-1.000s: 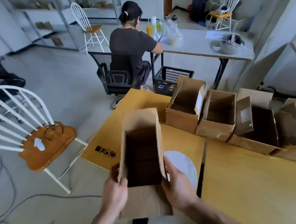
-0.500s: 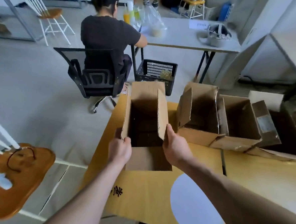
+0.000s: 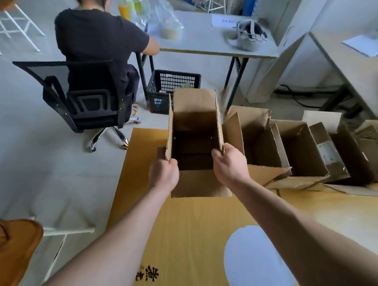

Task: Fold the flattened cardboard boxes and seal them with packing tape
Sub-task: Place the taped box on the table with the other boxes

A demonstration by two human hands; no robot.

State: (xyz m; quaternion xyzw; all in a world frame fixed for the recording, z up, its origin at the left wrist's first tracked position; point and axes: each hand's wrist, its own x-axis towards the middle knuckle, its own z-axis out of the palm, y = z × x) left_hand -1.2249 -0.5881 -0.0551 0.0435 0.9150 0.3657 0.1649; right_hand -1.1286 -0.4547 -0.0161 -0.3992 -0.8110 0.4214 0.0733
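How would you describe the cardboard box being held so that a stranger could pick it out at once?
Find the yellow table in the foreground, with open boxes lined up on its far side. The leftmost box is the one. Unlike its neighbours, it is gripped at its side flaps by the left hand and the right hand.

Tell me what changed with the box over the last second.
The open cardboard box went forward across the yellow table, away from the person, past the white circle, and is now close beside the nearest of the other open boxes. Both arms stretched out with it. Unchanged: left hand and right hand still grip its side flaps; nothing was let go; the other boxes stayed put.
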